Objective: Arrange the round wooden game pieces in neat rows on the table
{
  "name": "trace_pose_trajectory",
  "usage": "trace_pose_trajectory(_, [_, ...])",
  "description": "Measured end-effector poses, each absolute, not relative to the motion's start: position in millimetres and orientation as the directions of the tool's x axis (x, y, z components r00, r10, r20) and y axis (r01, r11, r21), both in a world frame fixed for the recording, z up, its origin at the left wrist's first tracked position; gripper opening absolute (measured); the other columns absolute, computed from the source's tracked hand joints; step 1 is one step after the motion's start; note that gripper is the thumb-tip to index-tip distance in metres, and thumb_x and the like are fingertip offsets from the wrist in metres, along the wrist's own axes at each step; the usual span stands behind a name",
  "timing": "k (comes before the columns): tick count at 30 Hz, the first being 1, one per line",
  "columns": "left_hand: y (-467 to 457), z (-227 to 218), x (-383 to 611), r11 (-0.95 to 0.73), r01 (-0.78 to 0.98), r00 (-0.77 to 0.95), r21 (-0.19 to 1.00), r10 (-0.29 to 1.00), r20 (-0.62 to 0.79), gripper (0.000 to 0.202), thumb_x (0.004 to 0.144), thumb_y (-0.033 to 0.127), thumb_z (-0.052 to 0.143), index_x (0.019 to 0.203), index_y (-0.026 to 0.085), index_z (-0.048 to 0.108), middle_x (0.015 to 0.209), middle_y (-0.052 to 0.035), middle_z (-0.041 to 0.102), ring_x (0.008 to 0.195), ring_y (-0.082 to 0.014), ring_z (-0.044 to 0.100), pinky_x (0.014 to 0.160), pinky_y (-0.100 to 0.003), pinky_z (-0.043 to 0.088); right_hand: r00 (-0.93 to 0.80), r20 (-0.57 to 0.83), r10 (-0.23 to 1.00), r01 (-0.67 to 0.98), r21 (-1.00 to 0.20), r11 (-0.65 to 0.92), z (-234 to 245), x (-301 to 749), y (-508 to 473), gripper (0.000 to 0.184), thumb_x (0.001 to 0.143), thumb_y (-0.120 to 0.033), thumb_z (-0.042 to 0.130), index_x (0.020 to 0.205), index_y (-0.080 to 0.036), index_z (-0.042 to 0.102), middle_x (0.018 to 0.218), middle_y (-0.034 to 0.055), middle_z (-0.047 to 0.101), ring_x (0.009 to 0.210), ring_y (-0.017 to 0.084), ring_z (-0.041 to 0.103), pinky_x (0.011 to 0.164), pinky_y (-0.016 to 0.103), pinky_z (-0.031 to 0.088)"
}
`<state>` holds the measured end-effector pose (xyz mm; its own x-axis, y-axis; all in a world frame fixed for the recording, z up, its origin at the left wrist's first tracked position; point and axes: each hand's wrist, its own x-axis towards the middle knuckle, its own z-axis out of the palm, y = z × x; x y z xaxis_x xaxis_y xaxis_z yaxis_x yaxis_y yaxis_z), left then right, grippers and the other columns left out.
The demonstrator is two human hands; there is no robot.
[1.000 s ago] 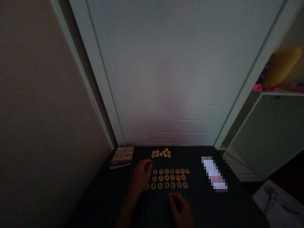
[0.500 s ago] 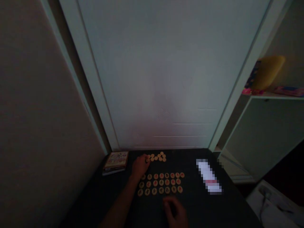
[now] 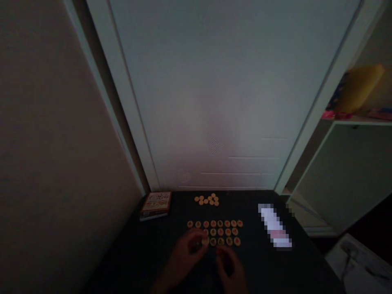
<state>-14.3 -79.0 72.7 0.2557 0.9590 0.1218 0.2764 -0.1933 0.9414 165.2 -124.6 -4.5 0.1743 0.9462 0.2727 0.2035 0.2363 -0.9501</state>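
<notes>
My left hand (image 3: 191,245) is over the left part of the rows of Chinese chess pieces, thumb and fingers pinched on a pale round Chinese chess piece (image 3: 205,241). That hand covers some pieces behind it. Just in front of the nearest row is my right hand (image 3: 229,263), its fingers curled and closed; what they hold, if anything, is hidden. The laid-out Chinese chess pieces (image 3: 220,232) form three rows, with red or dark characters facing up. Farther back lies a loose group of plain-faced pieces (image 3: 206,201).
The dark table (image 3: 128,249) meets a white panel (image 3: 211,102) at its back edge. A book-like box (image 3: 156,204) lies at the back left. On the right is a blurred-out, pale oblong item (image 3: 275,226). A shelf (image 3: 352,121) stands beyond.
My left hand has come back from the far group to the rows, bringing a piece. My right hand stays near the front row. The view has shifted slightly.
</notes>
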Motion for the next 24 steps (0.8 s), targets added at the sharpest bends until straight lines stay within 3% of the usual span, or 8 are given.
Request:
trace_pose_trajectory(5, [-111.1, 47.1, -9.7, -0.03, 0.106, 0.309, 0.994, 0.951, -0.004, 0.025, 0.084, 0.04, 0.071, 0.1, 0.021, 0.075, 0.107, -0.0068, 0.077, 0.098, -0.0239, 0.072, 0.089, -0.031, 0.056, 0.095, 0.359, 0.929, 0.246, -0.912, 0.327, 3.7, 165.3, -125.7, 0.024, 0.086, -0.04, 0.066, 0.098, -0.02, 0.075, 0.096, 0.0079, 0.075, 0.078, 0.018, 0.072, 0.071, 0.023, 0.058])
trace_pose_trajectory(11, [-114.0, 36.3, -5.2, 0.053, 0.071, 0.256, 0.996, 0.964, -0.069, 0.031, 0.081, 0.048, 0.072, 0.095, 0.021, 0.077, 0.099, -0.007, 0.08, 0.096, -0.0259, 0.073, 0.09, -0.033, 0.056, 0.003, 0.342, 0.94, 0.31, -0.894, 0.324, 6.7, 164.9, -127.1, 0.014, 0.087, -0.029, 0.064, 0.093, -0.021, 0.075, 0.084, 0.0041, 0.073, 0.074, 0.017, 0.07, 0.067, 0.022, 0.055])
trace_pose_trajectory(19, [-113.4, 36.1, -4.3, 0.037, 0.15, 0.238, 0.988, 0.969, -0.072, 0.036, 0.081, 0.056, 0.068, 0.093, 0.023, 0.078, 0.098, -0.0059, 0.081, 0.096, -0.026, 0.073, 0.091, -0.033, 0.055, 0.027, 0.316, 0.948, 0.322, -0.901, 0.291, 7.2, 162.0, -126.9, 0.022, 0.087, -0.042, 0.067, 0.089, -0.022, 0.075, 0.079, 0.0032, 0.073, 0.07, 0.016, 0.069, 0.063, 0.021, 0.053])
trace_pose_trajectory(24, [-113.7, 30.5, -3.1, 0.054, 0.08, 0.227, 0.995, 0.971, -0.071, 0.038, 0.083, 0.055, 0.067, 0.1, 0.023, 0.076, 0.103, -0.0069, 0.08, 0.096, -0.0257, 0.073, 0.089, -0.033, 0.057, 0.041, 0.271, 0.962, 0.327, -0.913, 0.243, 12.2, 160.8, -128.7, 0.029, 0.089, -0.049, 0.064, 0.088, -0.022, 0.076, 0.079, 0.0039, 0.075, 0.071, 0.017, 0.07, 0.067, 0.022, 0.055])
